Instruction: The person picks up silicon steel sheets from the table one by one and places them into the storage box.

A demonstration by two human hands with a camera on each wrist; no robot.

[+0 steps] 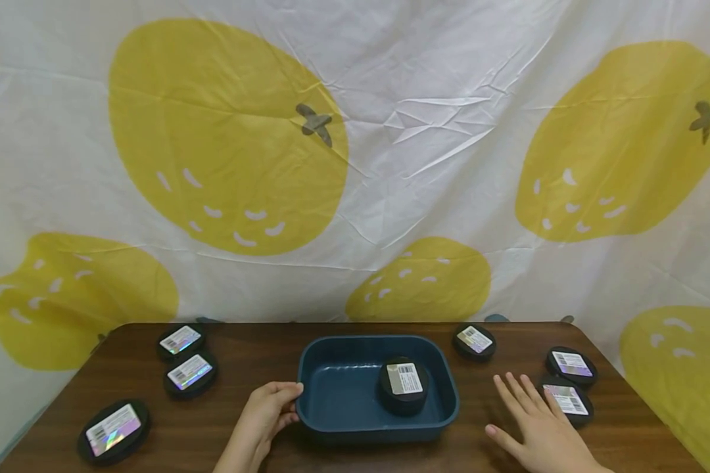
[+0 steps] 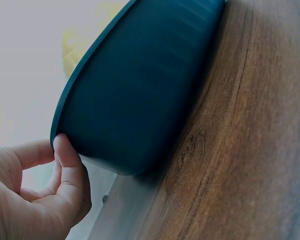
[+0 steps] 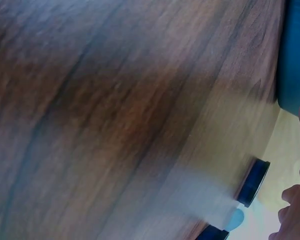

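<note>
My left hand [image 1: 264, 417] pinches the left rim of a blue rectangular basin [image 1: 340, 435], thumb on the outside in the left wrist view. Inside the basin, toward its right end, lies a thick round black container [image 1: 405, 387] with a barcode label on top. My right hand [image 1: 538, 430] is spread flat, palm down, to the right of the basin, and holds nothing. Its fingers overlap the edge of a flat black labelled disc [image 1: 570, 402] in the head view. A second such disc [image 1: 571, 365] lies just behind that one.
Another black disc [image 1: 474, 341] is by the basin's back right corner. On the left are three more: a far one [image 1: 180, 341], one just in front of it [image 1: 190, 374], and a near one [image 1: 114, 432]. A lemon-print curtain [image 1: 378, 164] hangs behind the wooden table [image 1: 242, 358].
</note>
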